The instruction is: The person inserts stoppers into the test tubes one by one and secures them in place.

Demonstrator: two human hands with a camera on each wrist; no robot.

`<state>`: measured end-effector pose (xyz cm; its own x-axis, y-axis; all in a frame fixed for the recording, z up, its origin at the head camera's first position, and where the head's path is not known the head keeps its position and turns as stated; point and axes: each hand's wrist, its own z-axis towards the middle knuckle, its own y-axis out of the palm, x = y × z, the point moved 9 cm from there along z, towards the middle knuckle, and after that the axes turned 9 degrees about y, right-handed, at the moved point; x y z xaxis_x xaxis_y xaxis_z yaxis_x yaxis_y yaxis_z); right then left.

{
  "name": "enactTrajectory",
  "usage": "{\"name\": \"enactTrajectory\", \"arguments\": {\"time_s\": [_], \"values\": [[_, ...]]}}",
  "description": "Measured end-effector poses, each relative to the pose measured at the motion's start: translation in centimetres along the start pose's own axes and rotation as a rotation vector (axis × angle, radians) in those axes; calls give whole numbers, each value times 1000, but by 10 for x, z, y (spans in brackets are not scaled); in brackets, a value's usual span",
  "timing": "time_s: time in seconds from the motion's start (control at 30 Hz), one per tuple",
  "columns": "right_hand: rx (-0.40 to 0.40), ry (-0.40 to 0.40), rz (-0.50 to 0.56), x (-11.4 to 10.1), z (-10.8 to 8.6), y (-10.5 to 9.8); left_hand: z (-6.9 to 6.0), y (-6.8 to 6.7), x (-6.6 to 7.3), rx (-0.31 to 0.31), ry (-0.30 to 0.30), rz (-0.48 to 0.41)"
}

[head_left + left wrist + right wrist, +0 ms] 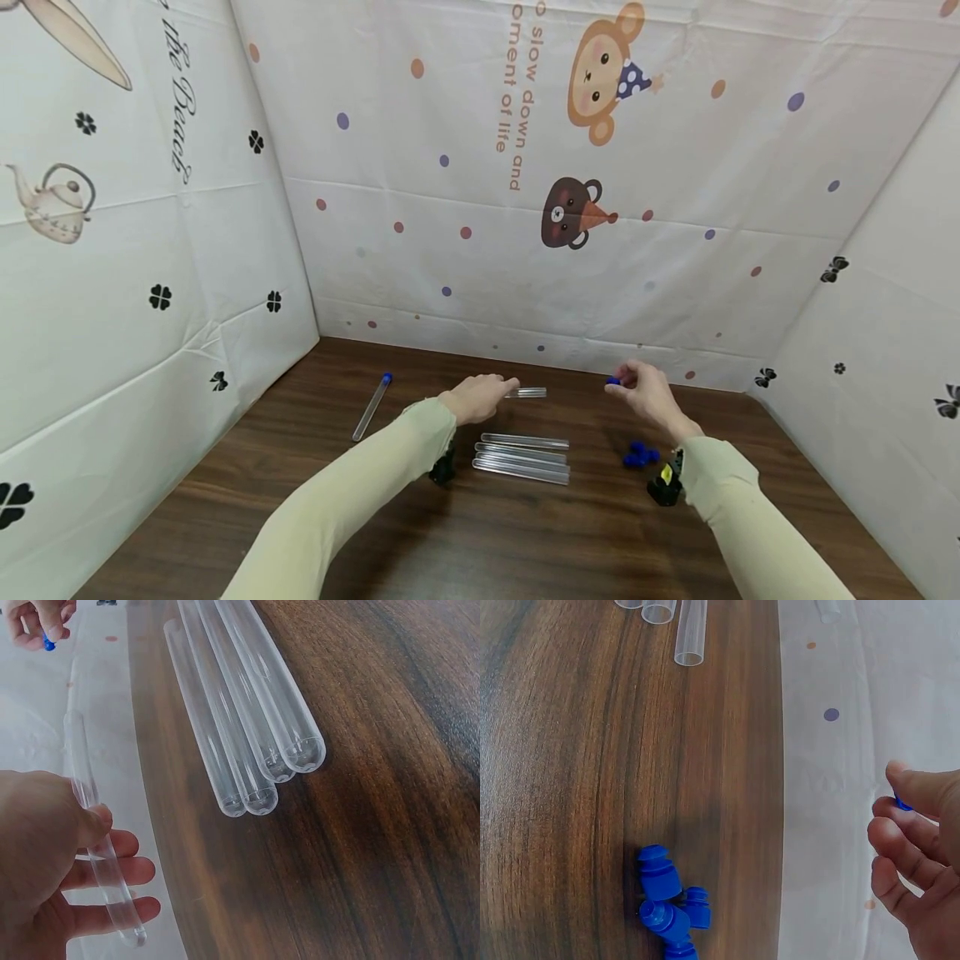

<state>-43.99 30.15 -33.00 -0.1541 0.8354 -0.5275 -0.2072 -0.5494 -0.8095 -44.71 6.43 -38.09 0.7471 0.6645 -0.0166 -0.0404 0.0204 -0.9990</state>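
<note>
Test tube (115, 891) pinched by left hand (478, 398), blue cap (613, 381) pinched by right hand (651, 398), arms (352, 498) extended, hands apart

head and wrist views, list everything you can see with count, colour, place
Table: one, dark brown, under everything
Cloth: count unclear, white with prints, around the table
Loose tubes: four, clear, side by side mid-table
Capped tube: one, clear with blue cap, table's left
Held tube: one, clear, left hand
Loose caps: at least four, blue, clustered near right wrist
Held cap: one, blue, right hand
Sleeves: two, pale yellow, both arms
Hands: two, bare, above table
</note>
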Motion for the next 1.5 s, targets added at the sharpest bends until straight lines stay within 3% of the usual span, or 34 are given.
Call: {"name": "enactTrajectory", "arguments": {"time_s": [0.4, 1.03, 1.5], "values": [[-58, -35, 103, -13, 0, 9, 4, -7, 2, 19, 21, -5], [-86, 81, 179, -17, 4, 34, 11, -13, 8, 34, 34, 33], [-119, 94, 190, -23, 0, 46, 14, -16, 15, 44, 59, 59]]}}
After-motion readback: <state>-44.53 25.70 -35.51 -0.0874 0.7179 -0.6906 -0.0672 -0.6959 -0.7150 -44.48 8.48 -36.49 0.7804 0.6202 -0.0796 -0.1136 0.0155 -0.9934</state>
